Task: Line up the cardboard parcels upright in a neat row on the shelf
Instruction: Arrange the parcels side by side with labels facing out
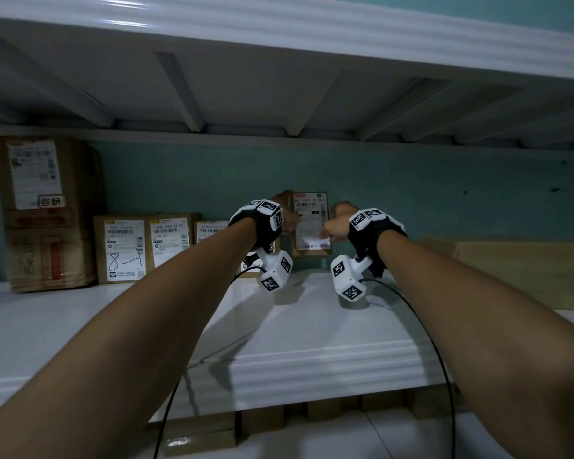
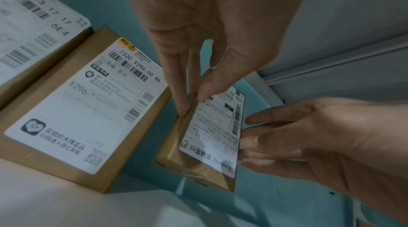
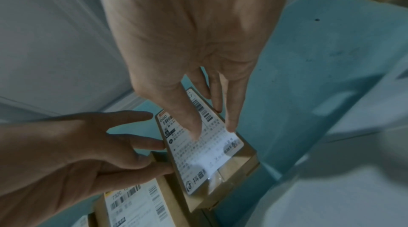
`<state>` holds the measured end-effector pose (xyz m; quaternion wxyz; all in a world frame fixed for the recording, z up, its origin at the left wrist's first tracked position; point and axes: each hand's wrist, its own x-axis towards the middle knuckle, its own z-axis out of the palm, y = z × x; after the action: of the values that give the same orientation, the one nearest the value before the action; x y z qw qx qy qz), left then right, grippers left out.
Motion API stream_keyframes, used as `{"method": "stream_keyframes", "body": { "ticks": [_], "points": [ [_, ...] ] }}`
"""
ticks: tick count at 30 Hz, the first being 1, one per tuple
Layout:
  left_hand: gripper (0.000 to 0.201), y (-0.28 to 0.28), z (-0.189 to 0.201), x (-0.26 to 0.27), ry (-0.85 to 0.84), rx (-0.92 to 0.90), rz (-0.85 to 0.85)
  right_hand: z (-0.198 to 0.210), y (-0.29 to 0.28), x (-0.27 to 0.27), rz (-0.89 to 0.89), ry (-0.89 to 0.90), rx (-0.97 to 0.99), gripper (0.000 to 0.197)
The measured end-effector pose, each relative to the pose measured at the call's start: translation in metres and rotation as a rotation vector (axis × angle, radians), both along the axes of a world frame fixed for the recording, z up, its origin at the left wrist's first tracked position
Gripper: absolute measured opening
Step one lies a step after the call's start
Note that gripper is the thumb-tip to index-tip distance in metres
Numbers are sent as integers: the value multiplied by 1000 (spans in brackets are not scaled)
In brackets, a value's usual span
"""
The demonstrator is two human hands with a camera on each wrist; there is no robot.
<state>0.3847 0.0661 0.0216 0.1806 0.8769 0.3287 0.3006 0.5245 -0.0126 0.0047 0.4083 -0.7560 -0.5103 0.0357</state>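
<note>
Your left hand [image 1: 287,217] and right hand [image 1: 337,223] grasp the small cardboard parcel [image 1: 312,226] upright at frame centre, on the white shelf [image 1: 80,326] against the teal wall [image 1: 444,193]. Labelled parcels [image 1: 146,248] stand at left; a second shelf board [image 1: 279,38] spans overhead.

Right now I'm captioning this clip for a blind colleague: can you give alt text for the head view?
Both hands, left hand and right hand, hold a small labelled cardboard parcel upright at the back of a white shelf. More labelled parcels stand in a row to its left against a teal wall.
</note>
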Motion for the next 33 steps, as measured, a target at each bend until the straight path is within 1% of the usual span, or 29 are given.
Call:
{"method": "stream_keyframes", "body": {
  "ticks": [3, 7, 9, 11, 14, 18, 21, 23, 28, 31, 32, 33],
  "points": [
    [74, -1, 0, -1, 15, 27, 21, -2, 3, 2, -9, -1, 1, 30],
    [79, 3, -2, 0, -6, -46, -15, -2, 5, 2, -3, -5, -19, 30],
    [74, 3, -2, 1, 1, -48, 0, -3, 6, 2, 1, -5, -24, 29],
    [69, 1, -1, 3, 24, -21, 41, -5, 6, 3, 2, 1, -25, 29],
    [61, 0, 2, 2, 112, 42, 97, -7, 9, 6, -8, -1, -30, 34],
    [56, -4, 6, -3, 165, 108, 105, -8, 8, 8, -9, -5, -39, 37],
    [45, -6, 6, -3, 211, 167, 130, -10, 4, 5, -8, -12, -26, 36],
    [40, -5, 4, -2, 234, 215, 150, -12, 4, 5, 0, -16, -19, 43],
    [41, -9, 3, -2, 272, 241, 157, -14, 3, 3, 18, -43, -3, 61],
    [37, -11, 4, -3, 312, 273, 158, -14, 2, 2, 21, -77, -4, 90],
    [35, -10, 4, -3, 323, 281, 159, -14, 1, 2, 19, -97, -15, 94],
    [34, -11, 5, -3, 340, 293, 171, -14, 1, 2, 13, -120, -29, 94]
  ]
}}
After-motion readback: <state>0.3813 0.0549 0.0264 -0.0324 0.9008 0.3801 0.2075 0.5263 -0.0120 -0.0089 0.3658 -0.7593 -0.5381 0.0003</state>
